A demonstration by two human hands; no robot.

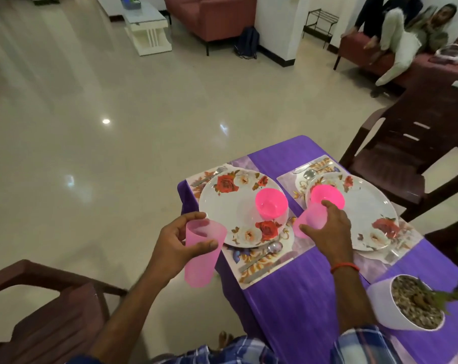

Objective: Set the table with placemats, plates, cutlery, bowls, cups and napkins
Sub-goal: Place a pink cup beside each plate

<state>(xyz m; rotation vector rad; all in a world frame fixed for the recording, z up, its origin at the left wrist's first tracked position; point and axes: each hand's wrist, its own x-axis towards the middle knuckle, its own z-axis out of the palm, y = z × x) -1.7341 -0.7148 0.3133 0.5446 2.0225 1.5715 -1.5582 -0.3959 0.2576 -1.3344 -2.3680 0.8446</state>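
Observation:
A purple-covered table (pixel 296 292) carries two floral placemats, each with a white rose-patterned plate and a bright pink bowl. The left plate (pixel 227 206) holds one bowl (pixel 271 204); the right plate (pixel 364 214) holds the other bowl (pixel 327 195). My left hand (pixel 180 243) grips a pale pink cup (pixel 201 254) just off the table's left edge. My right hand (pixel 330 229) holds a second pale pink cup (pixel 310 220) tilted over the gap between the two placemats. A spoon (pixel 271 249) and knife lie on the left placemat (pixel 272 266) near me; a fork (pixel 209 176) lies at its far side.
A white pot with a plant (pixel 403 303) stands on the table at the near right. Brown plastic chairs stand at the left (pixel 52 311) and at the far right (pixel 406 143). People sit on a red sofa (pixel 406 67) in the background. The tiled floor stretches to the left.

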